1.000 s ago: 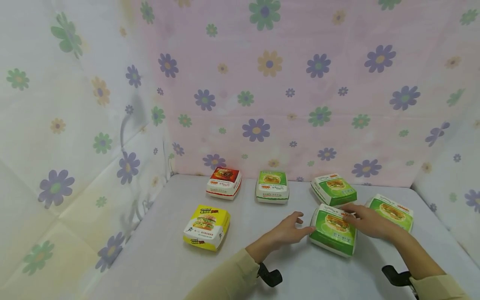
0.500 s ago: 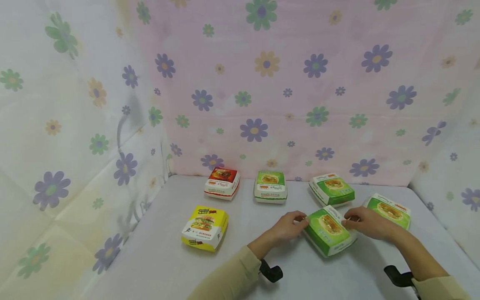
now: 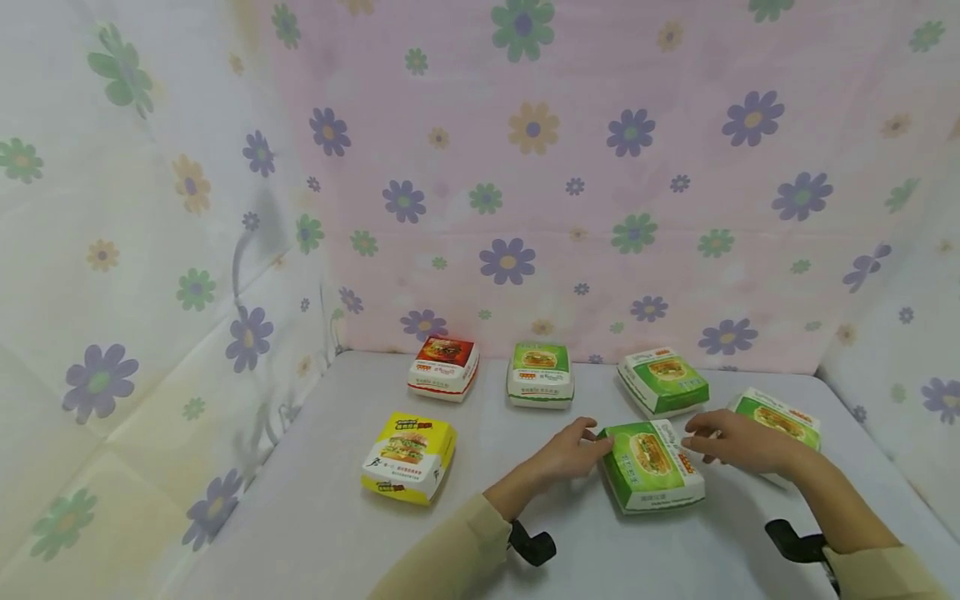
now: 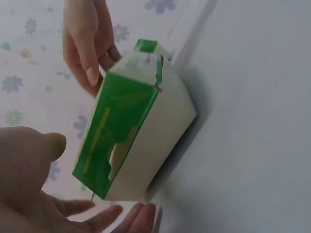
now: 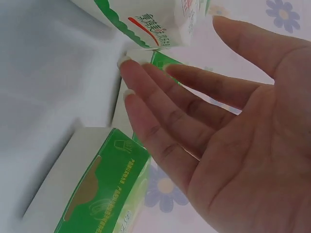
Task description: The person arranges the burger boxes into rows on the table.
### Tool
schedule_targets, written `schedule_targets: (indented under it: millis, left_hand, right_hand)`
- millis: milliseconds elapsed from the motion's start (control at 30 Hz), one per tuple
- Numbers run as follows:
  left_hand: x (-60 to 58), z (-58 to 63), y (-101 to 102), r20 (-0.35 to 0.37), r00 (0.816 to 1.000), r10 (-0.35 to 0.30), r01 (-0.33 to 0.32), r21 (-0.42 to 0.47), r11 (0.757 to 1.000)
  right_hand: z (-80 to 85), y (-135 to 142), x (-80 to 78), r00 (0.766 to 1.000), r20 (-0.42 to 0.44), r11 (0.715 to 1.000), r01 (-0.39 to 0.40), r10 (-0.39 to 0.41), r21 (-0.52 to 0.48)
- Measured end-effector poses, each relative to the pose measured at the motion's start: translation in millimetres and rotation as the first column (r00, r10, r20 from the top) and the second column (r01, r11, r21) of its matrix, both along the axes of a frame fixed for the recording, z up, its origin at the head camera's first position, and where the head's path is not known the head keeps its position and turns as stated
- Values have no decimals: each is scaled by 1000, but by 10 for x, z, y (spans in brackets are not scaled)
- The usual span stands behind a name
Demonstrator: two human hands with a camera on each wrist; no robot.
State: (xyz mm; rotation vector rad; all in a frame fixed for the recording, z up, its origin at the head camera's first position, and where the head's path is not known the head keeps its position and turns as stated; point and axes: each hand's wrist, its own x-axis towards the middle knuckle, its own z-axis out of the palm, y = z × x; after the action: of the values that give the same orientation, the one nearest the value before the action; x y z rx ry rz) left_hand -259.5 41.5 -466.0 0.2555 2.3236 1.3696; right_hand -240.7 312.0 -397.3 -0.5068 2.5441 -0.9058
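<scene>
A green-and-white burger box [image 3: 651, 467] stands on the table between the hands, turned so a white printed side faces the front. The left hand [image 3: 566, 454] is at its left edge. In the left wrist view, the thumb of the left hand [image 4: 29, 184] stands apart from the green side of the box [image 4: 114, 131], and the fingertips lie close under the near corner. Beside the right edge is the right hand [image 3: 738, 442], holding nothing. Its fingers are loosely extended in the right wrist view, where the palm of the right hand [image 5: 233, 121] shows below the box [image 5: 146, 24].
Along the back stand a red burger box [image 3: 444, 367], a green one [image 3: 541, 375] and another green one [image 3: 664, 382]. A further green box [image 3: 780, 421] is partly behind the right hand. A yellow box [image 3: 410, 457] sits left on the white table [image 3: 300, 517]. Flowered cloth [image 3: 585, 208] surrounds the table.
Between the two hands, the green burger box has turned clockwise and shifted slightly left. Both hands held its edges half a second ago; now their fingers have loosened.
</scene>
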Motion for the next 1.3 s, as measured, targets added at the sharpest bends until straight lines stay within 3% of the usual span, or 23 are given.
schedule_targets:
  millis: [167, 367, 600, 800, 1033, 1167, 1300]
  left_hand:
    - [164, 22, 8, 32, 999, -20, 21, -43, 999]
    - [274, 40, 51, 15, 999, -47, 48, -77, 996]
    - [307, 44, 74, 17, 998, -68, 69, -53, 996]
    - [259, 41, -1, 29, 992, -124, 125, -49, 991]
    - [57, 64, -174, 14, 972, -233, 234, -30, 972]
    - [-37, 82, -228, -9, 974, -226, 226, -35, 974]
    - [-71, 72, -227, -10, 981, -196, 195, -30, 980]
  right_hand:
    - [-54, -21, -72, 996, 4, 996, 90, -89, -15]
    - [-124, -69, -162, 997, 1, 996, 73, -73, -50]
    - [-199, -103, -216, 998, 16, 997, 53, -52, -55]
    - [-187, -90, -216, 998, 39, 997, 48, -46, -59]
    - [-148, -7, -151, 993, 107, 996, 49, -41, -77]
    - [-134, 23, -101, 984, 173, 997, 50, -38, -65]
    - [-92, 7, -62, 986, 162, 999, 33, -28, -25]
